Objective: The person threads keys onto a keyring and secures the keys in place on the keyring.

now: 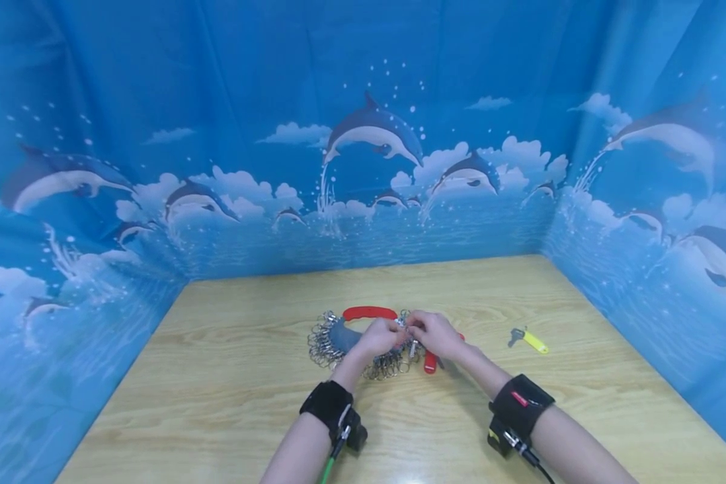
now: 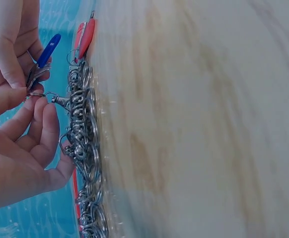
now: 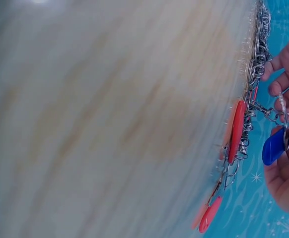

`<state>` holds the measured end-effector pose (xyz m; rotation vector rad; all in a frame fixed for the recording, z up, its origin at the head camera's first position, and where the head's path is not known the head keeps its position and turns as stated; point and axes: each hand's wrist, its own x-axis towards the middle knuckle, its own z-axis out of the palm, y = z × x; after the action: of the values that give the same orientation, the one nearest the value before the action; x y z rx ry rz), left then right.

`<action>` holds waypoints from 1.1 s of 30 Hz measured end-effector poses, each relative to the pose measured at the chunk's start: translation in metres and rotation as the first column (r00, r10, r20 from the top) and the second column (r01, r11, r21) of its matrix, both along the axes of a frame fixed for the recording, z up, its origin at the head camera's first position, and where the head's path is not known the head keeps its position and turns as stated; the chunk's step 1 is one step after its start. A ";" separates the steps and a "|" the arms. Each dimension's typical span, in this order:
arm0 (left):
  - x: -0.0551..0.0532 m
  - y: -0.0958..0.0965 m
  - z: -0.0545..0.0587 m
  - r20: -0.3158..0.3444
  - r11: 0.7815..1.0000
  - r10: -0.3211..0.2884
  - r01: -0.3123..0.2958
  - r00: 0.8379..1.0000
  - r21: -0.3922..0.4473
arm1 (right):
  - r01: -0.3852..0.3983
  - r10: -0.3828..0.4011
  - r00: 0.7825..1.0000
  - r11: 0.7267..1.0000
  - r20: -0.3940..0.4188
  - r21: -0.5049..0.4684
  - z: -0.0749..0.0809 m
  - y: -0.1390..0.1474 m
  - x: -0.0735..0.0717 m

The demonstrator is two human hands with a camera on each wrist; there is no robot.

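Observation:
At the middle of the table lies a ring carrier with a red handle and a grey curved body, its edge hung with many metal clasps and split rings. My left hand pinches one split ring between thumb and fingertips; the ring links to a clasp on the carrier. Close against it, my right hand holds a key with a blue tag right at that ring. Red key tags hang from nearby rings on the right side of the carrier.
A key with a yellow tag lies on the table to the right of my right hand. Blue curtains printed with dolphins stand behind the wooden table and along its sides. Each wrist wears a black strap with a camera and cable.

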<state>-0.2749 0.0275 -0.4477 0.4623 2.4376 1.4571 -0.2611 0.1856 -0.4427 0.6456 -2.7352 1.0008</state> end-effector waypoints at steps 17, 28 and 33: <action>0.002 0.010 0.001 -0.063 0.990 0.138 -0.139 0.988 -0.013 | 0.056 -0.056 0.998 0.998 0.004 0.027 0.001 0.000 0.000; 0.001 0.013 0.002 -0.023 0.986 0.169 -0.169 0.985 -0.004 | 0.026 -0.025 0.999 0.998 -0.029 0.049 0.003 0.001 0.000; 0.002 0.011 0.002 -0.025 0.987 0.163 -0.163 0.986 -0.001 | 0.028 -0.028 1.000 0.999 -0.013 0.044 0.003 0.001 0.001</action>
<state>-0.2732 0.0389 -0.4457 0.2879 2.5496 1.5188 -0.2602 0.1862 -0.4394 0.6167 -2.7545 0.9299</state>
